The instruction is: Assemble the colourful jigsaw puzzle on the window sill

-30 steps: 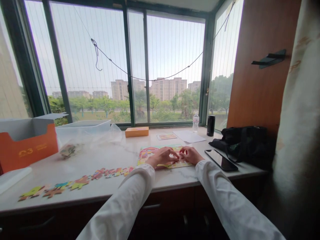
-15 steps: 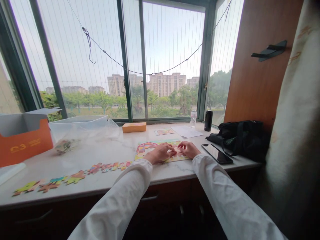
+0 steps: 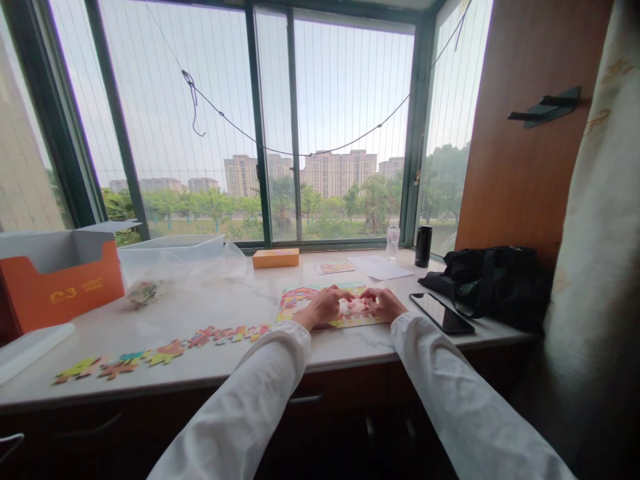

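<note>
A jigsaw puzzle board [image 3: 300, 297] with a colourful picture and a pale middle lies near the counter's front edge. My left hand [image 3: 326, 308] rests over its centre, fingers arched and apart, the index finger reaching right. Facing it, my right hand [image 3: 384, 305] bends its fingers together over the board's right part; whatever they pinch is too small to make out. The fingertips of both hands are close together. Loose puzzle pieces [image 3: 167, 351] stretch in a row along the counter to the left of the board.
On the left stand an orange box [image 3: 90, 273] and a clear plastic bin [image 3: 173, 247], with a bagged bundle [image 3: 145, 293] nearby. Behind the board are a small orange box [image 3: 276, 259], a picture card [image 3: 334, 267], paper [image 3: 383, 267], a bottle [image 3: 393, 241] and a black can [image 3: 423, 247]. A phone [image 3: 441, 313] and black bag [image 3: 493, 280] lie right.
The camera view has shifted slightly, so everything sits a little further right and lower. My left index finger has lifted and straightened toward my right hand, uncovering a pale patch of the board.
</note>
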{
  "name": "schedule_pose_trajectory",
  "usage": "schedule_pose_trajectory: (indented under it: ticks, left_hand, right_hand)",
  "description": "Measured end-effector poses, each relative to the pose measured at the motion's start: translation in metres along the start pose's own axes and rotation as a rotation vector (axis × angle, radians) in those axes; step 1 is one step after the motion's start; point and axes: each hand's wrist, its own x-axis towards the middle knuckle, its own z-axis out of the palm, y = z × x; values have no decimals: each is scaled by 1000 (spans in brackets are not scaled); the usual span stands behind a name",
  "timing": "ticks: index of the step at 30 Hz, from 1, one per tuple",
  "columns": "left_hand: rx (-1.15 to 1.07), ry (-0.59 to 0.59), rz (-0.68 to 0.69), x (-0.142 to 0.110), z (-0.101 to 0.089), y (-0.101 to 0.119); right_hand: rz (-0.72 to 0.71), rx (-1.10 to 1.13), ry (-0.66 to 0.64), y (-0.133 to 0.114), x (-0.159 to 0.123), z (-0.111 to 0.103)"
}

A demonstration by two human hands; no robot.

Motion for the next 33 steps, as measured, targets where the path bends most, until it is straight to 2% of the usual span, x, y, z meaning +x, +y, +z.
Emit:
schedule_pose_trajectory:
  ticks: [5, 8, 10, 13, 15, 19, 23, 26, 29, 31, 33]
  left_hand:
    - [38, -26, 53, 0, 1, 5]
    - [87, 10, 39, -1, -3, 9]
    - [108, 68, 22, -5, -9, 10]
    - [105, 127, 7, -20, -27, 11]
    - [109, 125, -10, -39, -42, 10]
    - [127, 134, -75, -101, -75, 2]
    - [147, 172, -281, -181, -105, -23]
    - [158, 205, -448, -237, -120, -41]
    - [166, 186, -532, -272, -126, -47]
    - [176, 186, -509, -280, -126, -45]
    - [184, 194, -457, -276, -123, -40]
  right_hand:
    - [19, 55, -11, -10, -3, -4]
    - [15, 33, -17, -11, -5, -6]
    - [16, 27, -51, -9, -6, -6]
    - [22, 26, -20, -2, -7, -4]
    - [13, 22, -71, 4, -6, -2]
    - [6, -36, -12, 11, -6, -2]
    - [11, -81, 33, 10, -7, -6]
    - [-10, -105, 78, 3, -4, -6]
    - [-100, -113, 41, -22, 1, 4]
    - [-186, -113, -34, -49, 5, 16]
    - [-275, -95, -109, -83, 9, 34]
